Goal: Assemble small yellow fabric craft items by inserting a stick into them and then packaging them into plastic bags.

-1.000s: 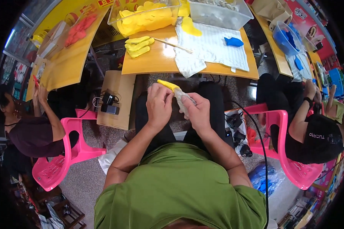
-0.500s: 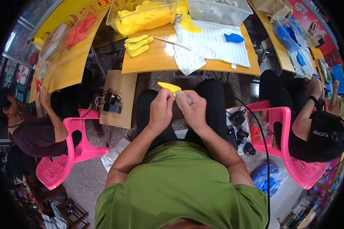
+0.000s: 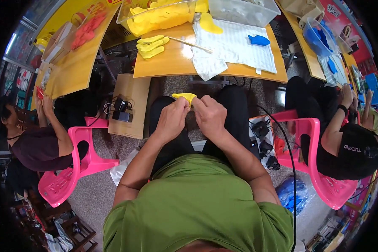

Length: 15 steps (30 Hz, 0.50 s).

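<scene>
Left hand (image 3: 171, 119) pinches the small yellow piece (image 3: 184, 97) just off the near side of the surface (image 3: 168, 69); right hand (image 3: 211, 115) is curled against the piece's right end, can't tell if it grips, and the two-handed hold likely steadies soft material. Stack of yellow pieces (image 3: 151, 47) on the surface's left and white cloth (image 3: 239, 52) on its right, probably for easy reach. Both hands stay apart from the surface's near edge, with a gap for finger movement.

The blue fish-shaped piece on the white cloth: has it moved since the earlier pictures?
No. Against the table, the blue fish-shaped piece keeps its place, near the right end on the white cloth.
</scene>
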Each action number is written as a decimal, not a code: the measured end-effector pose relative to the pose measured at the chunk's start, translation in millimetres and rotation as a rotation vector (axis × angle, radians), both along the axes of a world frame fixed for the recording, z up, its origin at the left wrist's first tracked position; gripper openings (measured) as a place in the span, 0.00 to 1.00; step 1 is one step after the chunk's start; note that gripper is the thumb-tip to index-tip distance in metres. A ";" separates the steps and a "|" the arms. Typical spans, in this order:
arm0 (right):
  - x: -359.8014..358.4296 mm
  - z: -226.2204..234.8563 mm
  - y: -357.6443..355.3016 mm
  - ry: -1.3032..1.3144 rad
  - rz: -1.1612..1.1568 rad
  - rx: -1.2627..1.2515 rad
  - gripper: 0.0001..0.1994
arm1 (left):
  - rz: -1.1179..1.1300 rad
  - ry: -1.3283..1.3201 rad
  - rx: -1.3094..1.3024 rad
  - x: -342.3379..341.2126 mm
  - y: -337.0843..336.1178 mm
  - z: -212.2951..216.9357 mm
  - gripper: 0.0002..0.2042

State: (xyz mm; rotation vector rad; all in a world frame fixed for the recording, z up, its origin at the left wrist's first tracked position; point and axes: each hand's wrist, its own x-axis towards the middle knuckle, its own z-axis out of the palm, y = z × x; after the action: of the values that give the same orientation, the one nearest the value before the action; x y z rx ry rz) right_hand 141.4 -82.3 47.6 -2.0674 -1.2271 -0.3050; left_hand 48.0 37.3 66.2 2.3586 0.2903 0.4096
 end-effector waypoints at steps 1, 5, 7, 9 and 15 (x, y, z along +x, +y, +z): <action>0.9 -1.3 1.7 0.000 0.003 -0.002 0.07 | 0.001 0.022 -0.085 -0.1 0.7 -1.1 0.07; 2.7 -13.0 5.7 0.410 0.065 0.427 0.05 | -0.063 0.029 -0.171 0.1 1.2 4.6 0.08; 3.4 -12.7 2.2 0.546 0.101 0.530 0.05 | -0.195 -0.045 -0.240 -3.2 4.2 4.3 0.08; 3.6 1.0 -4.7 1.280 0.157 0.603 0.03 | -0.110 -0.215 -0.649 -6.2 1.8 -8.0 0.07; -4.6 6.4 -4.0 1.648 0.256 0.697 0.05 | 0.062 -0.284 -0.949 -3.0 -3.2 -2.0 0.07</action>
State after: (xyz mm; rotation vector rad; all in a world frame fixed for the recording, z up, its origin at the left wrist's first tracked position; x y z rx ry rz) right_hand 136.9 -86.3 54.1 -0.8958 -0.2026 0.8428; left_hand 44.9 34.1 64.2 1.3512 0.3285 0.4899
